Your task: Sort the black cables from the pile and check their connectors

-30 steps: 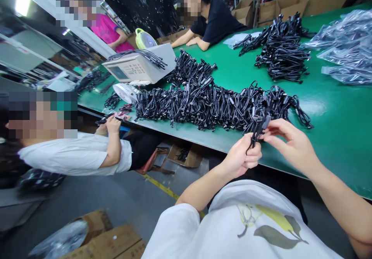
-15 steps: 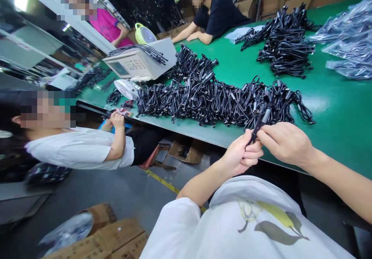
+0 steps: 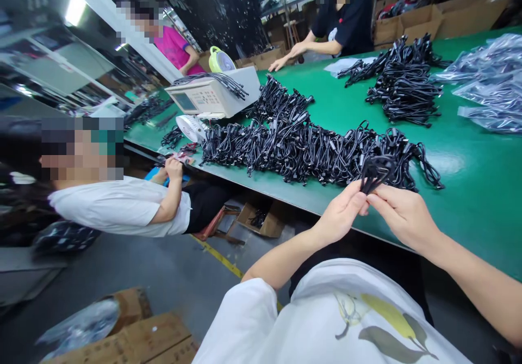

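My left hand (image 3: 342, 211) and my right hand (image 3: 402, 214) meet at the near edge of the green table (image 3: 481, 184). Both pinch one black cable (image 3: 377, 171), folded into a small bundle above my fingertips. Just behind it a long heap of black cables (image 3: 302, 146) stretches left across the table. My forearms reach in from the lower right over my white shirt.
A second cable heap (image 3: 403, 84) lies farther back, with clear bags of cables (image 3: 489, 81) at the right. A beige tester box (image 3: 212, 97) and small white fan (image 3: 191, 127) stand at the left. Three other people work around the table. Cardboard boxes (image 3: 134, 337) sit on the floor.
The cable stood as a straight strand between my hands; now it is bent into a folded loop. My hands have shifted slightly right and up, and the view has tilted.
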`<act>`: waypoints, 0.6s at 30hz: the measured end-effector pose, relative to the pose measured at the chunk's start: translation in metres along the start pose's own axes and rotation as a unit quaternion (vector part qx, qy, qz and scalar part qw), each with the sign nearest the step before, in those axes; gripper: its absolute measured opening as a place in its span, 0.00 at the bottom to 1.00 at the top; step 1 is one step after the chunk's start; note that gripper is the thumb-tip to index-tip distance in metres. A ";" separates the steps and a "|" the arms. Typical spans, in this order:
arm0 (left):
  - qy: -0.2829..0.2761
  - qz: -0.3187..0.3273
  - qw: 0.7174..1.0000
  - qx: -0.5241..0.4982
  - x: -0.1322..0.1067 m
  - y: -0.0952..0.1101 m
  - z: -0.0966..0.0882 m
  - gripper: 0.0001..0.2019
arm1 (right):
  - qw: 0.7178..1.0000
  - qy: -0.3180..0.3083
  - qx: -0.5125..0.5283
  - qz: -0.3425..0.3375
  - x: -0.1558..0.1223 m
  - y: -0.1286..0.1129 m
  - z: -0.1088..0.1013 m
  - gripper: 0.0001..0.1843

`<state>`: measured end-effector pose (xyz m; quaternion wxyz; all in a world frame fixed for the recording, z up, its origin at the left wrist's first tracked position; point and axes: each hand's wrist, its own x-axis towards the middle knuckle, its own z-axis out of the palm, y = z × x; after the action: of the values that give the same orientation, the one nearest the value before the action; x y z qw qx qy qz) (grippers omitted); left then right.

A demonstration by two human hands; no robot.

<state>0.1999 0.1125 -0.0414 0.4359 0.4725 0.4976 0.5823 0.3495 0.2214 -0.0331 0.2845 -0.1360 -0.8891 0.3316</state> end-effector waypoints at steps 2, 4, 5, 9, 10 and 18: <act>-0.004 0.070 0.988 0.139 0.002 0.000 -0.006 0.23 | 0.990 -0.007 0.106 0.090 -0.005 -0.001 0.000 0.15; 0.001 0.148 0.963 0.227 0.004 0.000 -0.010 0.22 | 0.953 -0.028 0.244 0.178 -0.009 -0.003 0.000 0.18; 0.011 0.186 0.947 0.261 0.004 0.000 -0.012 0.21 | 0.922 -0.042 0.318 0.219 -0.010 -0.004 0.000 0.20; -0.013 0.301 0.872 0.385 -0.001 0.002 -0.018 0.21 | 0.828 -0.091 0.465 0.300 -0.012 -0.011 0.000 0.26; -0.054 0.318 0.855 0.405 -0.004 0.002 -0.020 0.21 | 0.837 -0.102 0.453 0.290 -0.013 -0.012 0.000 0.27; -0.115 0.191 0.879 0.421 -0.046 0.000 -0.023 0.19 | 0.993 -0.040 0.093 0.067 -0.033 -0.018 0.006 0.20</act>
<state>0.1856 0.0642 -0.0482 0.1302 0.7609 0.5424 0.3314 0.3716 0.1909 -0.0388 0.2374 -0.1546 -0.8540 0.4364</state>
